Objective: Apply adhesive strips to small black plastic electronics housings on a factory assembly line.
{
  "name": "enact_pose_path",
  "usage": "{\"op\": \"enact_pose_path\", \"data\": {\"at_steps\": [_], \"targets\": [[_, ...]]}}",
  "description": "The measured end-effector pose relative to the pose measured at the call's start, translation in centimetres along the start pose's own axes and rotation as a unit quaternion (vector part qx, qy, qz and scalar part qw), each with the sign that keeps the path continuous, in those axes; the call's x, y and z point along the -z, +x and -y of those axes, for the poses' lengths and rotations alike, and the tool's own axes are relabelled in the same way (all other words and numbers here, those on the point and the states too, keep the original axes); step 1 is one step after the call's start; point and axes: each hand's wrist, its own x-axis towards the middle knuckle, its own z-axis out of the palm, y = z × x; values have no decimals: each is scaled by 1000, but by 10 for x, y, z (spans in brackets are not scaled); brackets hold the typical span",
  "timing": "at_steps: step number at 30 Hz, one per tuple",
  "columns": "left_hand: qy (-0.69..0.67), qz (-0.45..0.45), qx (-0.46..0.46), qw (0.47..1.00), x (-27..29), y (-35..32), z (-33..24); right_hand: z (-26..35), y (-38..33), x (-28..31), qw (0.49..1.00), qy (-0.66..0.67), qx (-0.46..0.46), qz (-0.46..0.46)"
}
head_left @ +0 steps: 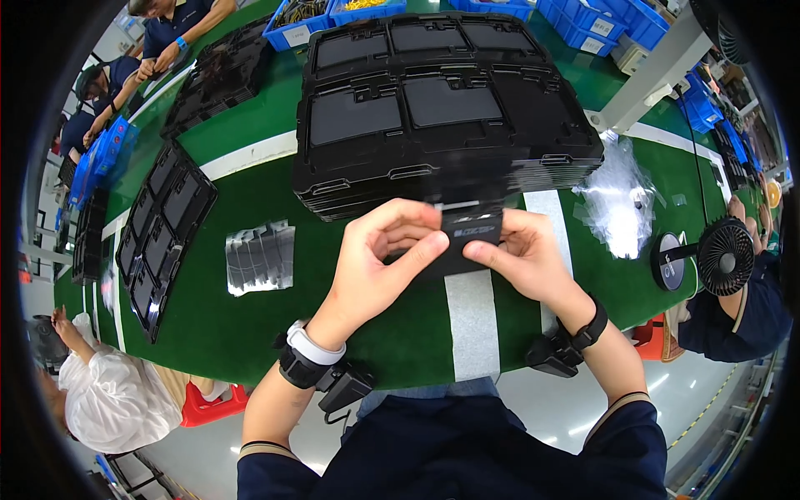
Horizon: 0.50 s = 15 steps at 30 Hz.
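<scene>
A thin, flat black rectangular piece (472, 225) with small pale print is held between my two hands over the table. My left hand (385, 254) grips its left side, the thumb on the face and the other fingers curled behind. At the right side my right hand (523, 257) pinches it with the thumb in front. The upper part is blurred and blends with the stack of black trays (433, 154) behind. Grey-faced flat panels lie in the top trays' compartments; the near right compartment shows only black. Left of my left hand lies a sheet of clear film strips (260, 258).
At left, another black tray (167, 217) holds dark panels. Crumpled clear film (618, 204) and a small black fan (723, 257) lie to the right. Blue bins (583, 29) line the far side, beside a metal post (654, 71). Other people sit around the green table (333, 325).
</scene>
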Motion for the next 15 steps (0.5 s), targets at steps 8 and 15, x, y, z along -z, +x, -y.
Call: {"op": "enact_pose_path", "data": {"at_steps": [8, 15], "targets": [[72, -28, -31, 997, 2, 2, -2, 4, 4, 2, 990, 19, 61, -128], [196, -107, -74, 972, 0, 0, -3, 6, 3, 8, 991, -57, 68, -100]]}}
